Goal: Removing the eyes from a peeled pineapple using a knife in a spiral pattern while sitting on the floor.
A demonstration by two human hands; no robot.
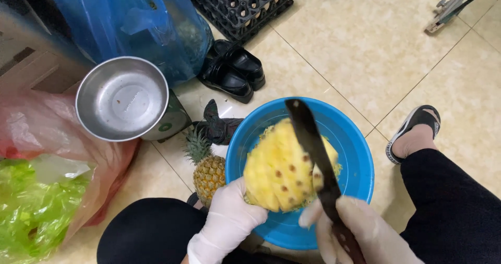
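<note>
On the far left lies a green plastic bag (31, 206), with a pink plastic bag (47, 123) over it. Just right of them stands a round metal bowl (122, 98). Behind the bowl is a big blue plastic bag (130, 24). Farther right, a pair of black shoes (232, 70) sits on the tiled floor (365, 50), and a black egg tray (245, 3) lies far back.

A small whole pineapple (207, 171) with green leaves stands beside the blue basin (355, 159), on its left. The left hand (229, 219), in a white glove, is closed around the bottom of the peeled pineapple (279, 170) and holds it over the basin. The fruit is yellow with brown dots.

The right hand (360, 232), also gloved, grips the handle of a dark knife (313, 144). The blade lies across the right side of the peeled fruit and hides part of it.

On the right, a foot in a black sandal (415, 126) rests on the floor.
</note>
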